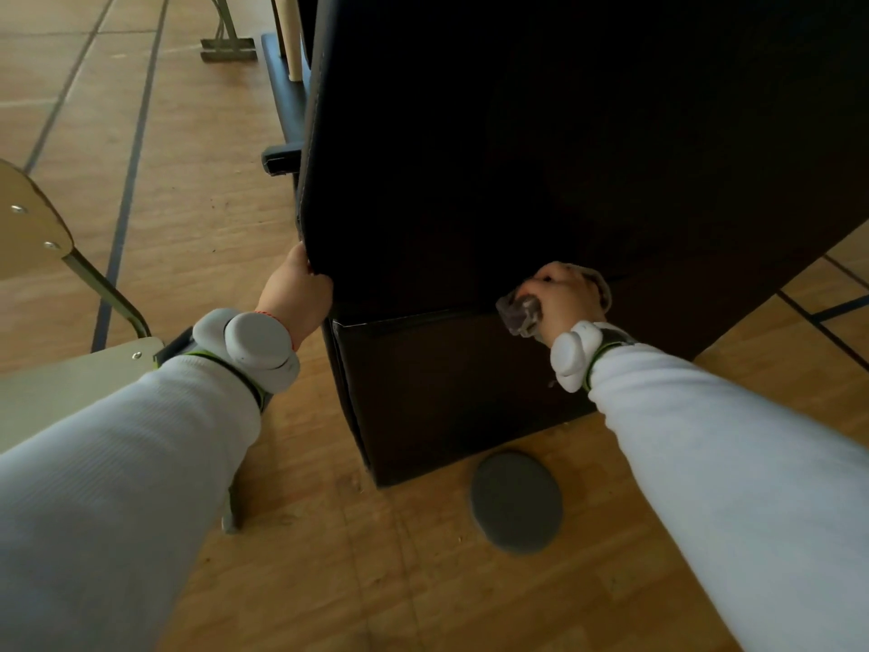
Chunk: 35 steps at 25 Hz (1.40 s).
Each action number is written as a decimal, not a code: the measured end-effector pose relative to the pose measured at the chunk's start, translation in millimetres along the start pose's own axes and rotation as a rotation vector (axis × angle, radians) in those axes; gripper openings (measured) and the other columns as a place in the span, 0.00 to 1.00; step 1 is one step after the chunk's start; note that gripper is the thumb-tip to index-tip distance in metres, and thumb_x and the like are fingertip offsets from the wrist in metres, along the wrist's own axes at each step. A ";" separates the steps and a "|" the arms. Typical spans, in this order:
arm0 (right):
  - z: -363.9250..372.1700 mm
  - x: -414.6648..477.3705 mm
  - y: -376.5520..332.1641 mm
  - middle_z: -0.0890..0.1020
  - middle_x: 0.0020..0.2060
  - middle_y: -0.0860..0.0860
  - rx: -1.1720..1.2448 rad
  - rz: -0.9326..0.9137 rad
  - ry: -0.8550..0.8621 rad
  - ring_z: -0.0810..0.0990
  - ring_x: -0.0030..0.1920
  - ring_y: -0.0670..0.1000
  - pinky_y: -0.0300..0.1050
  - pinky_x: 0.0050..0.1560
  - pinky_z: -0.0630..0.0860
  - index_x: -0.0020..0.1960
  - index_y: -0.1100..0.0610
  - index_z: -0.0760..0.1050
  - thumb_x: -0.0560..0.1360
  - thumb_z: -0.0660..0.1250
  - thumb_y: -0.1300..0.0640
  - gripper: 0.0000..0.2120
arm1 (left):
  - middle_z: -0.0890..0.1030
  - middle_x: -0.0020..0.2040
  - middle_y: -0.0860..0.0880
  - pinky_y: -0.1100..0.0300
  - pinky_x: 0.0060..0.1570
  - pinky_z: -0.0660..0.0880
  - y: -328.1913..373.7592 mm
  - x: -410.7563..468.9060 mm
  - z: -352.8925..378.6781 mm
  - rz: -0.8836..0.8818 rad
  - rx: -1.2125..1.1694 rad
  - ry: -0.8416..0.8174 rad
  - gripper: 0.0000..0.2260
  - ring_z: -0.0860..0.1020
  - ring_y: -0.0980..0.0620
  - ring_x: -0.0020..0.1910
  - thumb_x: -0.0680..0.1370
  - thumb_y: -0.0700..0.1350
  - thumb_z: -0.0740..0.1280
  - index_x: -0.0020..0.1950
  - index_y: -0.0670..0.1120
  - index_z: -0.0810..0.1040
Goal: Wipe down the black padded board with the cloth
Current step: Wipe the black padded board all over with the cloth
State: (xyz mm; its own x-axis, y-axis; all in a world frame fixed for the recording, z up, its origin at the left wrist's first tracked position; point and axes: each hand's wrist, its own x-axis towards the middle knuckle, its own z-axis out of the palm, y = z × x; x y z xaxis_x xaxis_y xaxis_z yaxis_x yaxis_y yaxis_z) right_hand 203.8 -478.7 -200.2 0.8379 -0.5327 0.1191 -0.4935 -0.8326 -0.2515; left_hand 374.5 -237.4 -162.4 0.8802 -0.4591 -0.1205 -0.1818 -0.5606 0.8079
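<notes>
The black padded board [541,148] fills the upper right of the head view, with its near edge lifted off a black box-shaped base [451,392]. My left hand [296,294] grips the board's near left corner, fingers curled under the edge. My right hand [562,294] holds a crumpled grey cloth [519,312] and presses it against the board's near edge; part of the cloth also shows past the knuckles. Both wrists carry white sensor bands over light grey sleeves.
A beige chair [42,256] with metal legs stands at the left, close to my left arm. A dark grey round disc [516,501] lies on the wooden floor [197,190] in front of the base. More furniture legs [230,40] stand at the top.
</notes>
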 end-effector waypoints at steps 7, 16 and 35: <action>-10.4 -33.6 -7.4 0.68 0.63 0.53 0.086 0.116 0.039 0.65 0.63 0.59 0.55 0.62 0.65 0.60 0.51 0.74 0.70 0.65 0.65 0.20 | 0.64 0.33 0.48 0.60 0.32 0.61 25.8 -22.1 1.2 -0.197 0.247 -0.201 0.13 0.61 0.52 0.30 0.82 0.39 0.54 0.37 0.45 0.64; -62.7 -71.7 -33.4 0.66 0.63 0.56 0.429 0.246 0.051 0.70 0.61 0.58 0.44 0.56 0.71 0.64 0.54 0.70 0.75 0.62 0.64 0.17 | 0.68 0.34 0.49 0.54 0.46 0.66 64.6 -49.6 0.5 -0.042 0.326 -0.300 0.13 0.66 0.52 0.32 0.79 0.42 0.59 0.34 0.46 0.67; -91.9 -173.9 58.0 0.73 0.56 0.55 0.506 0.584 0.064 0.75 0.50 0.53 0.40 0.50 0.69 0.60 0.54 0.72 0.75 0.64 0.60 0.14 | 0.73 0.56 0.42 0.57 0.51 0.69 147.3 -112.8 150.2 0.183 0.482 -0.534 0.12 0.72 0.45 0.56 0.81 0.41 0.57 0.59 0.36 0.73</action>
State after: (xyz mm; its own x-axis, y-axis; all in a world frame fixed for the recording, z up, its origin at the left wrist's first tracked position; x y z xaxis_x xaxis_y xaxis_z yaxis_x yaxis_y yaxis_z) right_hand 8.1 -448.3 -147.2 0.4520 -0.8843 -0.1167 -0.6718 -0.2514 -0.6967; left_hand 182.6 -371.7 -116.4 0.5069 -0.7779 -0.3713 -0.5856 -0.6269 0.5139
